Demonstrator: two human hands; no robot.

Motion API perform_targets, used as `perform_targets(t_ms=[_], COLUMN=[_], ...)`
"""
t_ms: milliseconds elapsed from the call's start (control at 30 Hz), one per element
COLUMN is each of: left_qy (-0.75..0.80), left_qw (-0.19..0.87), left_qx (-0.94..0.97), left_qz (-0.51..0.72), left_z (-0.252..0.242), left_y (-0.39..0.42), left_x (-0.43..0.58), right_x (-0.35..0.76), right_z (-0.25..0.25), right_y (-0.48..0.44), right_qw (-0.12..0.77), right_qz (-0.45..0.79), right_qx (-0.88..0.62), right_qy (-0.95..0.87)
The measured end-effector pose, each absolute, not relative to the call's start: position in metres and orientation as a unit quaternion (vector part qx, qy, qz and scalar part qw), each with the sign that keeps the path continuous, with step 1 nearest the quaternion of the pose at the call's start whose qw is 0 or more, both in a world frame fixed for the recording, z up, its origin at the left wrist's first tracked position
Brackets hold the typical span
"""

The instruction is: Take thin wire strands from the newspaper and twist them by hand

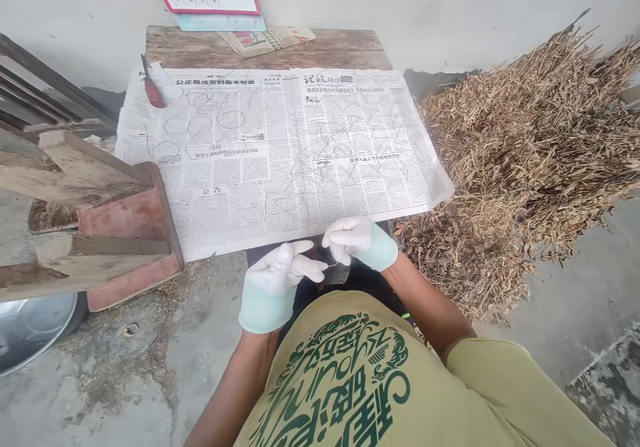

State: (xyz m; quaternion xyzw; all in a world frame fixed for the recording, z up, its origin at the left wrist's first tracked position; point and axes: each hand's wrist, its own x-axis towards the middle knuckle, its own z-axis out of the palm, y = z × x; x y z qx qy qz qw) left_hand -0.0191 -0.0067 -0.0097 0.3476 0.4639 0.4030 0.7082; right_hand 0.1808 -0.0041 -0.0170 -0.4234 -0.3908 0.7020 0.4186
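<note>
My left hand (274, 279), in a white glove with a pale green cuff, is held in front of my shirt, just below the table's near edge. Its fingers are stretched out and partly apart. My right hand (353, 239), gloved the same way, has its fingers curled together in a pinch near that edge. A thin white thread (334, 264) runs from a fingertip of the left glove to the right fingers. Whether it is part of the glove cannot be made out. Beyond both hands, newspaper sheets (235, 197) cover the table, with thin dark looping lines across them.
A red-handled screwdriver (154, 92) lies beside a white strip (164, 79) at the table's far left. To the right is a heap of dry stalks (500, 167). On the left stand a wooden chair (95, 167), a red dustpan (125, 224) and a metal basin (37, 327).
</note>
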Motion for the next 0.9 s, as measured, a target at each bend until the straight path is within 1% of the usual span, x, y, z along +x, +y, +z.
perform_targets(t_ms=[100, 200, 333, 433, 633, 800, 833, 900], left_qy=[0.481, 0.513, 0.533, 0.541, 0.546, 0.533, 0.530, 0.525], left_qw=[0.668, 0.612, 0.590, 0.587, 0.608, 0.639, 0.646, 0.658], left_qx=[0.378, 0.420, 0.451, 0.463, 0.441, 0.413, 0.405, 0.387], left_qz=[0.425, 0.431, 0.404, 0.385, 0.371, 0.369, 0.370, 0.376], left_z=[-0.010, -0.011, -0.015, -0.015, -0.014, -0.018, -0.019, -0.021], left_y=[-0.011, -0.013, -0.012, -0.011, -0.008, -0.007, -0.006, -0.006], left_x=[-0.016, -0.014, -0.013, -0.013, -0.010, -0.007, -0.007, -0.006], right_x=[0.180, 0.175, 0.169, 0.169, 0.170, 0.177, 0.179, 0.180], right_z=[-0.001, 0.004, -0.008, -0.020, -0.021, -0.014, -0.014, -0.012], right_y=[-0.004, -0.004, -0.009, -0.013, -0.011, -0.008, -0.007, -0.007], right_qw=[0.405, 0.378, 0.340, 0.298, 0.237, 0.138, 0.141, 0.191], right_qz=[0.625, 0.529, 0.362, 0.272, 0.217, 0.143, 0.140, 0.173], right_qx=[-0.507, -0.576, -0.613, -0.621, -0.608, -0.538, -0.533, -0.546], right_qy=[-0.434, -0.496, -0.614, -0.672, -0.726, -0.819, -0.822, -0.797])
